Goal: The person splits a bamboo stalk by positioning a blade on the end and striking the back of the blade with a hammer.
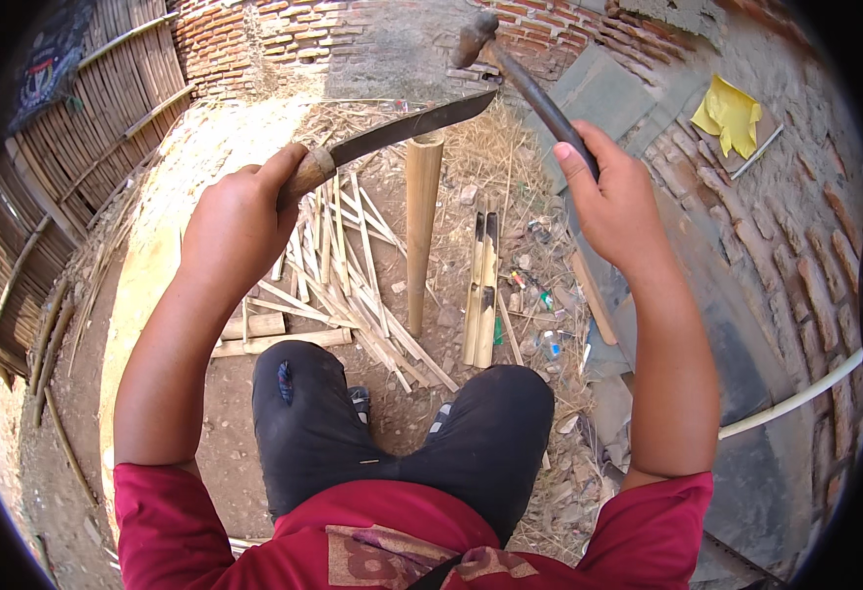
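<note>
The left hand (241, 214) had its grip wrapped around a wooden-handled machete (392, 135) that stretched across the top end of a bamboo pole (422, 236), though I could not tell whether they touched; the right hand (610, 202) had its grip curled tight about a hammer (537, 94). The pole stood upright on the dirt ground (227, 413), well apart from its far edge at the brick wall (254, 44), between heaped bamboo strips (338, 273) on the left and split bamboo pieces (480, 305) on the right.
</note>
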Tool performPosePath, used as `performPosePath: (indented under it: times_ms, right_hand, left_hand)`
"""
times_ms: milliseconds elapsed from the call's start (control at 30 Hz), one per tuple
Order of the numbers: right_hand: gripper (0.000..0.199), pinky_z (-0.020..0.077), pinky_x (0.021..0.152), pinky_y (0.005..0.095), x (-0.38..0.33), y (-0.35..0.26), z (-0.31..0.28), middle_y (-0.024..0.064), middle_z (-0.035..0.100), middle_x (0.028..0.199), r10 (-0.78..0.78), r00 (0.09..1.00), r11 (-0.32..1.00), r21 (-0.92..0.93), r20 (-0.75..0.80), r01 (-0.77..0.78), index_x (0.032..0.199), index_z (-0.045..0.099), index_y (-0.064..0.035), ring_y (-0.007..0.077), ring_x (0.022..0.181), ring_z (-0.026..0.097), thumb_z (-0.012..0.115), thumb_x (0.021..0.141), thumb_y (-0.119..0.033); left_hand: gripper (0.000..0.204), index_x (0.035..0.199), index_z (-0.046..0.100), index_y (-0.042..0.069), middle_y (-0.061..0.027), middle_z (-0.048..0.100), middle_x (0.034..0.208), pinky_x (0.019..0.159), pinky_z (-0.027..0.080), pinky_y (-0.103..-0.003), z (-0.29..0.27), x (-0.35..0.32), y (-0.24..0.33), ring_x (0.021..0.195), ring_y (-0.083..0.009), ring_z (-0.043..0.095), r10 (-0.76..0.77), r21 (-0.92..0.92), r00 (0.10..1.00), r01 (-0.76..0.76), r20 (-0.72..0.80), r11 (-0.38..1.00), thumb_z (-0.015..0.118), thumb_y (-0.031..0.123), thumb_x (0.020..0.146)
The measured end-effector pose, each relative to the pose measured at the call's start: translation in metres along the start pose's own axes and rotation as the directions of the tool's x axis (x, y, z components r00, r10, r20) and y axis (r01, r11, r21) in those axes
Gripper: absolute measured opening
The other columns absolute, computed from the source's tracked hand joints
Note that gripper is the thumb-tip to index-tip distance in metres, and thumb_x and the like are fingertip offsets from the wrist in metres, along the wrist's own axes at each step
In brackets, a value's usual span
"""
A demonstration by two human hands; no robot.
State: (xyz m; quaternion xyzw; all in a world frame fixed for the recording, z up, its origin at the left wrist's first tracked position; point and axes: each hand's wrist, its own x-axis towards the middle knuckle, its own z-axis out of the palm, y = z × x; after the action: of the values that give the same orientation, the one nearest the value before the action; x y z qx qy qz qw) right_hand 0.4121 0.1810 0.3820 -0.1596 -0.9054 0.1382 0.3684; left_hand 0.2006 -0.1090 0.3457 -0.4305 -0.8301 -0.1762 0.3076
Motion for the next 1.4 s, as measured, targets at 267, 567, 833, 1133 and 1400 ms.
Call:
performPosePath:
  times_ms: [267, 567, 833, 1133, 1400]
  right_hand:
    - [0.039, 0.0483, 0.067, 0.0363, 0.012, -0.003, -0.017, 0.013, 0.063, 0.073, 0.117, 0.975, 0.983, 0.162, -0.191, -0.086, 0.122, 0.067, -0.0024, 0.0212, 0.069, 0.063, 0.058, 0.104, -0.036]
    - [0.044, 0.0469, 0.069, 0.0344, 0.013, -0.009, -0.03, 0.0067, 0.061, 0.075, 0.112, 0.99, 0.977, 0.189, -0.084, -0.095, 0.123, 0.066, 0.0023, 0.0161, 0.071, 0.057, 0.06, 0.104, -0.037]
    - [0.049, 0.0467, 0.071, 0.0322, 0.0, -0.005, -0.011, 0.0026, 0.06, 0.079, 0.063, 0.997, 0.994, 0.091, 0.048, -0.068, 0.126, 0.066, 0.0023, 0.0132, 0.075, 0.055, 0.06, 0.104, -0.042]
    - [0.053, 0.0464, 0.07, 0.0303, 0.002, -0.002, -0.02, 0.0024, 0.059, 0.078, 0.097, 0.995, 0.995, -0.016, 0.029, -0.097, 0.128, 0.064, 0.003, 0.0124, 0.074, 0.055, 0.058, 0.105, -0.044]
    - [0.051, 0.045, 0.067, 0.0328, -0.001, -0.002, -0.014, 0.0019, 0.058, 0.077, 0.094, 0.993, 0.991, 0.104, -0.077, -0.086, 0.126, 0.064, 0.0027, 0.0136, 0.072, 0.055, 0.06, 0.105, -0.043]
  left_hand:
    - [0.042, 0.129, 0.065, 0.015, -0.0223, 0.07, 0.085, 0.072, 0.056, -0.051, -0.001, -0.006, 0.006, 0.078, -0.0415, 0.07, -0.061, -0.031, 0.997, 0.062, 0.046, 0.998, 0.069, 0.009, 0.088]
    - [0.04, 0.128, 0.066, 0.015, -0.0208, 0.07, 0.083, 0.071, 0.056, -0.051, -0.002, -0.008, -0.005, 0.076, -0.0409, 0.069, -0.052, -0.061, 0.998, 0.053, 0.021, 0.997, 0.069, 0.01, 0.088]
    - [0.039, 0.128, 0.066, 0.016, -0.0209, 0.07, 0.083, 0.071, 0.056, -0.051, 0.002, -0.007, -0.002, 0.077, -0.0404, 0.069, -0.038, -0.056, 0.999, 0.038, 0.0, 0.998, 0.067, 0.01, 0.09]
    - [0.042, 0.13, 0.065, 0.015, -0.0204, 0.071, 0.087, 0.072, 0.057, -0.05, 0.009, -0.012, 0.002, 0.078, -0.0401, 0.069, -0.051, -0.085, 0.998, 0.053, 0.022, 0.995, 0.069, 0.01, 0.088]
    - [0.045, 0.133, 0.064, 0.016, -0.0193, 0.071, 0.087, 0.072, 0.057, -0.05, 0.01, -0.017, 0.002, 0.077, -0.0398, 0.07, -0.064, -0.077, 0.998, 0.065, 0.019, 0.995, 0.068, 0.01, 0.089]
